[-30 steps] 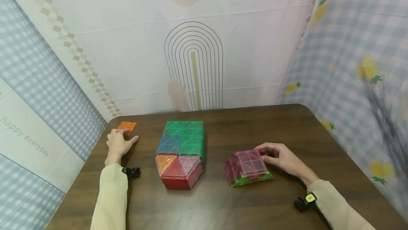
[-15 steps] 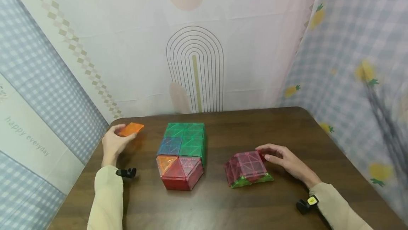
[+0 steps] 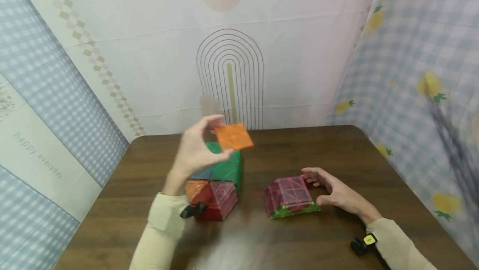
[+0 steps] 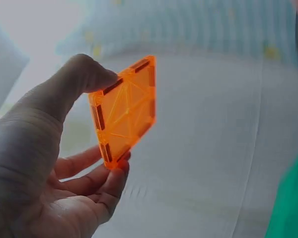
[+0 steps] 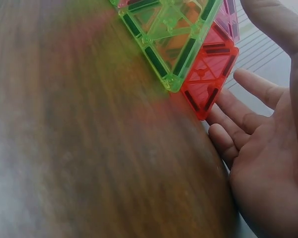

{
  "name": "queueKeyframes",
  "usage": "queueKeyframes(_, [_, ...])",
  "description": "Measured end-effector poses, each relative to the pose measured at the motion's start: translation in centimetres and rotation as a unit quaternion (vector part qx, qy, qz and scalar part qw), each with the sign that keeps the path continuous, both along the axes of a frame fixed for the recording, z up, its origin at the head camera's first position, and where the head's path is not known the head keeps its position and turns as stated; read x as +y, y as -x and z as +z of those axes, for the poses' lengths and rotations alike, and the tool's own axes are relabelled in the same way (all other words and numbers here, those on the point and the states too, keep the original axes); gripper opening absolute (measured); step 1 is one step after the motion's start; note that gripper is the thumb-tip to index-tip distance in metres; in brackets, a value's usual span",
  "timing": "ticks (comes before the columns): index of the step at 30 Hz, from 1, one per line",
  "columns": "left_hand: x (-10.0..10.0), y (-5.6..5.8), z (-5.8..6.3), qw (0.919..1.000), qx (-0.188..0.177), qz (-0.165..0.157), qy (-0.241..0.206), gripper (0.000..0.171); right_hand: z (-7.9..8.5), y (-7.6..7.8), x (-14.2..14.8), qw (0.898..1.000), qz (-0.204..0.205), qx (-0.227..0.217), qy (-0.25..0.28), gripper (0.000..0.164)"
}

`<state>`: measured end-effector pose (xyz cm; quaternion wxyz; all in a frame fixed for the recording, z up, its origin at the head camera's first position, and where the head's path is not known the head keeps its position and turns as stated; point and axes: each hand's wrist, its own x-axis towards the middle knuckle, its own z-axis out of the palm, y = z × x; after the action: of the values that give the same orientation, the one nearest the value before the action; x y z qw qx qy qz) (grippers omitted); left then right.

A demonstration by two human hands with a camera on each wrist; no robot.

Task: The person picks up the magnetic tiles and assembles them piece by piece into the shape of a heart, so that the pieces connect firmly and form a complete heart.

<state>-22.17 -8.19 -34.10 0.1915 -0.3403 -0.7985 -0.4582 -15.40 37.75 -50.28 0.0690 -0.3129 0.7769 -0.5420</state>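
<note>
My left hand [image 3: 194, 149] pinches an orange square magnetic tile [image 3: 235, 137] by its edges, between thumb and fingers. In the left wrist view the orange tile [image 4: 126, 109] is seen at a slant, raised off the table. Below that hand stands a block of green, blue, orange and red tiles [image 3: 224, 197], partly hidden by the hand and wrist. On the right, a small pink, red and green tile structure [image 3: 293, 193] rests on the table. Beside its right side lies my right hand [image 3: 333, 191], fingers relaxed and thumb apart. The right wrist view shows its green triangle tile [image 5: 171, 39] near the fingers.
The brown wooden table [image 3: 269, 241] has its back edge against a white patterned cloth [image 3: 292, 66]. Checked cloth with pineapples [image 3: 411, 108] hangs at the right. Another checked cloth [image 3: 56, 87] hangs at the left.
My left hand has lifted the orange tile from the table's far left and carried it right, over the tile block. My right hand's thumb has moved away from the pink structure.
</note>
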Motion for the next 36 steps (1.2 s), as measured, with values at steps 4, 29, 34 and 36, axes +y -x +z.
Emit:
queueKeyframes(4, [5.8, -1.5, -0.7, 0.9967, -0.022, -0.070, 0.034, 0.085, -0.1, 0.4, -0.5, 1.000, 0.004, 0.000, 0.008, 0.086])
queueKeyframes(29, [19.2, -4.5, -7.9, 0.9507, -0.001, -0.068, 0.303, 0.097, 0.1, 0.4, -0.5, 1.000, 0.008, -0.002, 0.011, 0.069])
queueKeyframes(34, [16.2, -4.8, -7.5, 0.9412, -0.044, -0.044, 0.332, 0.116, -0.1, 0.4, -0.5, 1.000, -0.006, 0.008, -0.017, 0.072])
queueKeyframes(36, [14.8, -5.1, -7.7, 0.9350, -0.071, -0.035, 0.346, 0.121, 0.1, 0.2, -0.4, 0.999, -0.015, 0.010, -0.031, 0.075])
